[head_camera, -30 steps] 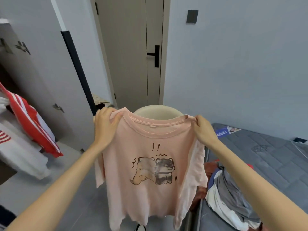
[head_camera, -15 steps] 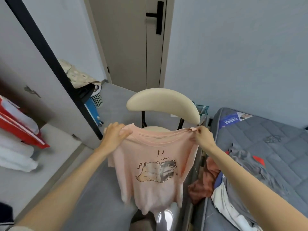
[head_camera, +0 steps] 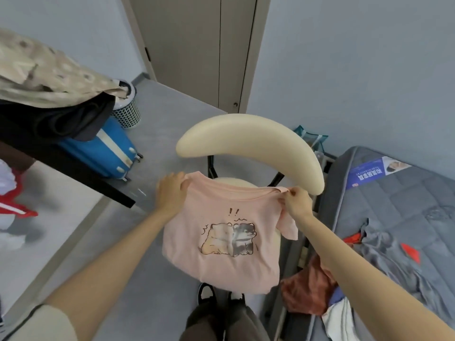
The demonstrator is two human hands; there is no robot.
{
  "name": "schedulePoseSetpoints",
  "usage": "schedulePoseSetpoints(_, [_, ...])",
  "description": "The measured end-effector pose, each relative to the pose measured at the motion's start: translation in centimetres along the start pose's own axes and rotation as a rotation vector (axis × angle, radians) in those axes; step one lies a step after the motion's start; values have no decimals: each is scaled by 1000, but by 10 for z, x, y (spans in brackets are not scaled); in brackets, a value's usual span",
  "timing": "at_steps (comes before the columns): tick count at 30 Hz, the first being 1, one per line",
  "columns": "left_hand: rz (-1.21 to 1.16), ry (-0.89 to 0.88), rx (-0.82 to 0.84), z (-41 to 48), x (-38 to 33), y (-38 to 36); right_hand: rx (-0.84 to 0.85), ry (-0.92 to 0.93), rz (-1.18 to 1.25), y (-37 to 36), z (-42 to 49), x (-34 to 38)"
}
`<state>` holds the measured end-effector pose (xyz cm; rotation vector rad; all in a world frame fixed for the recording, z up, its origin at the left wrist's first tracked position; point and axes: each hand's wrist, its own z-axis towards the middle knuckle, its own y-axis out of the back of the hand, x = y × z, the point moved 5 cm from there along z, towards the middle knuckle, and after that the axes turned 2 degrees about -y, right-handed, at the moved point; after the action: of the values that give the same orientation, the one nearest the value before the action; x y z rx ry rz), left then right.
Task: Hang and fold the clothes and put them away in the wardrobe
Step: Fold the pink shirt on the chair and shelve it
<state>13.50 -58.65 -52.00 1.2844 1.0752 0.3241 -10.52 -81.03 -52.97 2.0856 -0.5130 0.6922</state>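
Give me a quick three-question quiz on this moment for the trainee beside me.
1. True or false: the pink T-shirt is hanging on a hanger.
2. Which thing is the shirt held right over? A) the cream chair B) the mesh basket C) the door
3. Fill in: the blue suitcase stands on the person's ____ side.

Key
1. False: the left grip and the right grip hold it by the shoulders, and no hanger shows.
2. A
3. left
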Motion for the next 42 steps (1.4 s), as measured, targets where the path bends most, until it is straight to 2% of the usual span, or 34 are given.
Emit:
schedulePoseSetpoints(9, [101,194,-113,55,22,-64,65,5,3,-68,107,-11])
schedulePoseSetpoints(13, [51,272,-165,75,33,-98,122,57,62,-98,142,-17])
schedulePoseSetpoints(16, [-1,265,-194,79,36,-128,201,99,48,-118,152,-35])
schedulePoseSetpoints(21, [-86,125,-7,53,24,-201,167,88,-73,-136,158,-98])
schedulePoseSetpoints(27, [-19,85,385,15,9,-295,46,-96,-103,-129,161,-172])
schedulePoseSetpoints(30, [35,85,530,3,8,-326,19,-214,-40,-130,172,-196])
schedulePoseSetpoints(34, [96,74,593,-4,10,-346,71,-414,64,-145,190,-219])
schedulePoseSetpoints(40, [129,68,582,-4,10,-352,-10,-383,107,-144,208,-220])
schedulePoseSetpoints(42, [102,99,585,-3,7,-351,17,-339,89,-142,210,-216])
